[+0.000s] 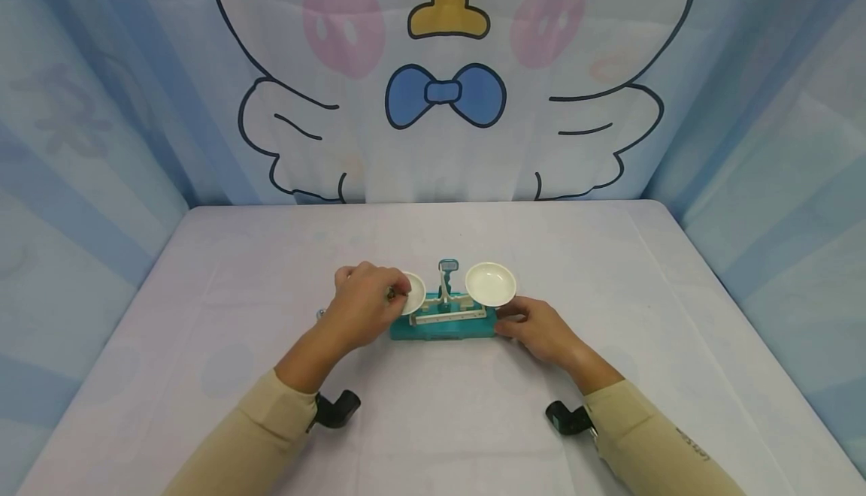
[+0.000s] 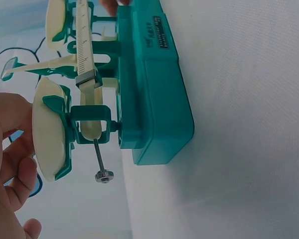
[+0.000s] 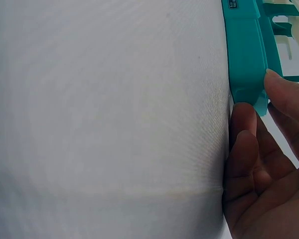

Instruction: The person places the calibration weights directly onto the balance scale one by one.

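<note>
A teal balance scale with two white pans stands on the table. Its left pan sits lower than the right pan. My left hand is over the rim of the left pan, fingers curled, with a small dark, shiny thing between the fingertips; the fingers mostly cover it. In the left wrist view these fingertips go behind the pan. My right hand holds the right end of the base, thumb on its upper edge and fingers against its end.
A small shiny object shows beside the left wrist, partly hidden by it. A metal adjusting nut sticks out from the beam's end. The white tablecloth ends at a patterned curtain behind, with more curtain on both sides.
</note>
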The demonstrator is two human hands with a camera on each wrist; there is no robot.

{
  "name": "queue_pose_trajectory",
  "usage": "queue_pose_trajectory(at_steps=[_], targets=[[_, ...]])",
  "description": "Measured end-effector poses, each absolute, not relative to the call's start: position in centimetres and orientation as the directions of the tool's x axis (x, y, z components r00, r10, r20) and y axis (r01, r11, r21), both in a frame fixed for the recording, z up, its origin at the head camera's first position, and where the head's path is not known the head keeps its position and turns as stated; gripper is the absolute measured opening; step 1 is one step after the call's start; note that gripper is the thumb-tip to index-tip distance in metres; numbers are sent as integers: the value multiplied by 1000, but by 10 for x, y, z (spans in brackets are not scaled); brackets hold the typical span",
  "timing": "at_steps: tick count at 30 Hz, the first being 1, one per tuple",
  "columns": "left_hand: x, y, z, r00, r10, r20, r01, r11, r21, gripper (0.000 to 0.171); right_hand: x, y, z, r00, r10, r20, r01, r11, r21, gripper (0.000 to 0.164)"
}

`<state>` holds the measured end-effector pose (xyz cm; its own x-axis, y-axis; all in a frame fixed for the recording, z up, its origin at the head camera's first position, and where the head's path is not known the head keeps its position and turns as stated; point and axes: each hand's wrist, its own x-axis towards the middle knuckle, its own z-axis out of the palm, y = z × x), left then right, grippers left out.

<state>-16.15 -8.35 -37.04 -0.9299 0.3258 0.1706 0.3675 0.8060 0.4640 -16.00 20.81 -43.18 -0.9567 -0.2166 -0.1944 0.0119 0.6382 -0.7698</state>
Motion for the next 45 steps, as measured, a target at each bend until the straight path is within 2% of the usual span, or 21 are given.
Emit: queue_pose_trajectory(at_steps=[22, 39, 45], targets=[[-157, -80, -371, -912, 322, 254, 391, 869, 304, 7, -159, 208, -432, -958, -214, -192, 11, 641, -767, 39], [-159, -81, -366, -937, 291, 191, 343, 868, 360, 10, -160, 208, -431, -956, -216, -197, 11, 645, -764, 40], [-160, -87, -366, -943, 289, 162, 331, 842, 426, 13, -160, 207, -430, -957, -212, -196, 14, 644, -765, 40]])
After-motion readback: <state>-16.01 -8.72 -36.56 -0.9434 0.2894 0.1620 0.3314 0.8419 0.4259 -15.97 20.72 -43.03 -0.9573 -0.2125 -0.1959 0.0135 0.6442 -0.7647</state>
